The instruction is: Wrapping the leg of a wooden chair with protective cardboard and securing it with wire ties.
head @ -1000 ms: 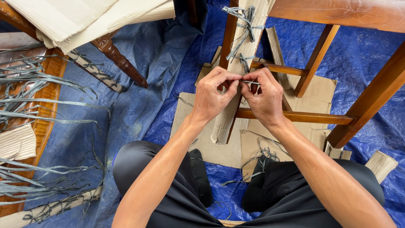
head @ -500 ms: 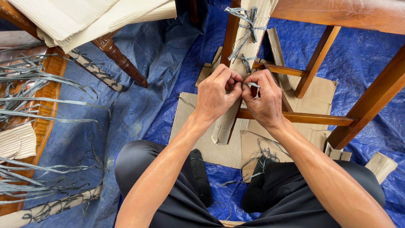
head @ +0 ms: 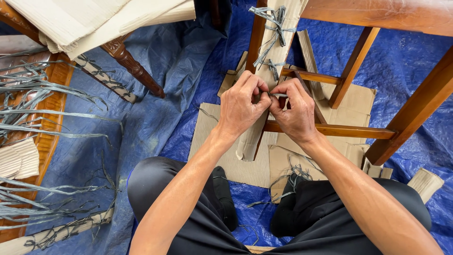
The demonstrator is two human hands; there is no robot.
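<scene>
Left hand: my left hand [head: 243, 106] is pinched closed on the grey raffia strand [head: 278, 95], fingers curled over the cardboard-wrapped chair leg [head: 271, 82].
Right hand: my right hand [head: 295, 111] is pinched closed on the same strand, thumb and forefinger meeting the left at the knot.
Change: against a second ago my hands sit closer together and the strand between them is shorter; I judge the tie is being worked at its knot, not yet finished.
Strand: short, roughly horizontal between my fingertips, across the leg.
Leg: long axis runs from the far edge of the tarp toward my knees, tilted slightly left at the near end; the cardboard sleeve's open end points at me.
Upper tie: a raffia bow [head: 273, 19] already sits higher on the same leg.
Floor: blue tarp [head: 155, 108], flat cardboard sheets [head: 226, 156] beneath the chair rails [head: 330, 130].
Left edge: loose raffia strips [head: 42, 118] lie well apart.
</scene>
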